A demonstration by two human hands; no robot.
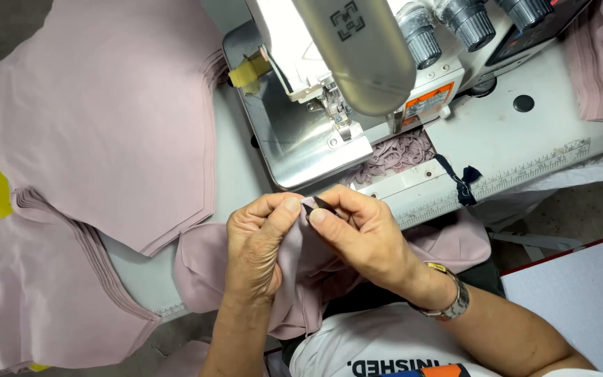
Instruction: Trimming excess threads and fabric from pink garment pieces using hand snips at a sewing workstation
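Fingers of the left hand (259, 241) and right hand (357, 230) pinch a small black tab (322, 204) against the pink fabric (301, 279); loosened grip might let it slip crooked.

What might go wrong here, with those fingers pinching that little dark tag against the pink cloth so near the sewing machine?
1. The small dark tag is pinched only at the fingertips of the left hand and right hand; it may slip or sit crooked on the pale pink fabric piece.
2. The grey sewing machine's metal presser foot stands just beyond the hands, so fingers could stray close.
3. The stacked pale pink fabric panels overhang the table edge and might slide off.
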